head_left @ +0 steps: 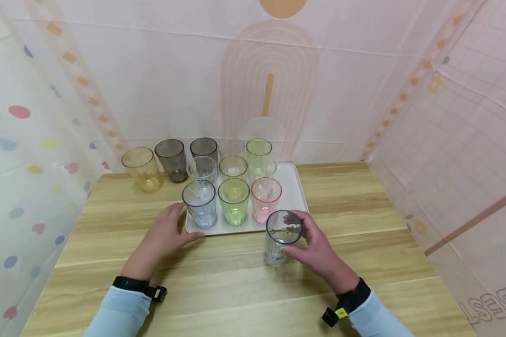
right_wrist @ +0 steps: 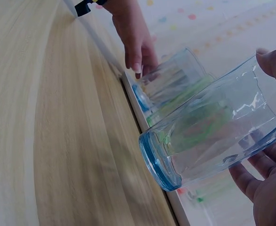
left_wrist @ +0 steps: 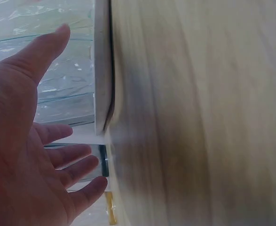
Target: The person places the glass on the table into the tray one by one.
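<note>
My right hand (head_left: 308, 243) grips a clear blue-tinted glass (head_left: 280, 236) upright, low over the wooden table (head_left: 236, 290), just in front of the white tray's (head_left: 294, 189) front right corner. Its fingers (right_wrist: 269, 197) wrap the glass (right_wrist: 213, 127) in the right wrist view; I cannot tell whether the base touches the wood. My left hand (head_left: 173, 227) lies flat on the table at the tray's front left corner, fingers straight, thumb against the tray edge (left_wrist: 102, 70). It holds nothing. The left wrist view shows the open palm (left_wrist: 29, 155).
Several glasses stand on the tray: blue (head_left: 199, 203), green (head_left: 234, 201) and pink (head_left: 265, 199) in front, more behind. An amber glass (head_left: 142, 168) and two grey glasses (head_left: 171, 159) stand off the tray at the back left. Fabric walls enclose the table on three sides.
</note>
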Tool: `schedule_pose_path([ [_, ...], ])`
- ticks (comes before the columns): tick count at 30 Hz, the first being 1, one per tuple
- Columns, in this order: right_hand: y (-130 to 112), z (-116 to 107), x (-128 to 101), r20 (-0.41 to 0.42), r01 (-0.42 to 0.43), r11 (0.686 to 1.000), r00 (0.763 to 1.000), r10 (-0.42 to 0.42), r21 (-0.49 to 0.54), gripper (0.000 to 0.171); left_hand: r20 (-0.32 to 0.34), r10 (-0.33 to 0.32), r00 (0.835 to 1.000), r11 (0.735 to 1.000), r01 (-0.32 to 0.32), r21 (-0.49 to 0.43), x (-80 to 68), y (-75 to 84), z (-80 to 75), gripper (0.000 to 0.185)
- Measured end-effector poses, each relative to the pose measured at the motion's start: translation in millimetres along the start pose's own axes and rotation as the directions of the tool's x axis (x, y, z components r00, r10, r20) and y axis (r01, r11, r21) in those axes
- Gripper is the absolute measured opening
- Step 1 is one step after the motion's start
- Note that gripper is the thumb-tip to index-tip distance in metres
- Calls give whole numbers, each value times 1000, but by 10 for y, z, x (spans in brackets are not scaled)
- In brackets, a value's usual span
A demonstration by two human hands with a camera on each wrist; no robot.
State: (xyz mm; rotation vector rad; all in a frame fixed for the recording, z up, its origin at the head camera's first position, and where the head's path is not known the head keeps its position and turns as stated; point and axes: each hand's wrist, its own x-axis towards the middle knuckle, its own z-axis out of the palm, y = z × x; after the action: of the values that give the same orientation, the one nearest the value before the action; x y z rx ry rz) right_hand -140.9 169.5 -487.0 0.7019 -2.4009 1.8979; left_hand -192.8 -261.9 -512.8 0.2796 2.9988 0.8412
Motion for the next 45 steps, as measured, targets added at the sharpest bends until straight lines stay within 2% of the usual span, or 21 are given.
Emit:
schedule_pose_path([
  [3, 7, -44, 12, -11, -15, 1000, 1000, 15, -10, 82, 12, -11, 1000, 1000, 11, -2, 1, -29, 9, 128],
  [10, 55, -221, 178, -78, 35, 999, 996, -35, 4, 78, 13, -32, 999, 999, 32, -2, -39, -76, -28, 129],
  [15, 100, -392, 364, -113, -6, 1000, 994, 5, -6, 77, 14, -36, 999, 999, 36, 5, -58, -65, -49, 127],
  [20, 198, -531, 651, -146, -67, 998, 987, 65, -9, 76, 20, -41, 999, 999, 41, 2, -63, -47, -52, 126],
  [28, 444, -668, 1233, -209, -144, 988, 969, 130, -57, 69, 19, -28, 999, 1000, 28, -2, -29, -49, -21, 127],
  [34, 536, -694, 1647, -218, -146, 988, 967, 131, -54, 75, 15, -24, 1000, 1000, 24, -9, -10, -37, -10, 125],
  [45, 625, -665, 2077, -218, -208, 976, 957, 190, -62, 82, 27, -49, 998, 999, 49, 3, -12, -41, 12, 126],
])
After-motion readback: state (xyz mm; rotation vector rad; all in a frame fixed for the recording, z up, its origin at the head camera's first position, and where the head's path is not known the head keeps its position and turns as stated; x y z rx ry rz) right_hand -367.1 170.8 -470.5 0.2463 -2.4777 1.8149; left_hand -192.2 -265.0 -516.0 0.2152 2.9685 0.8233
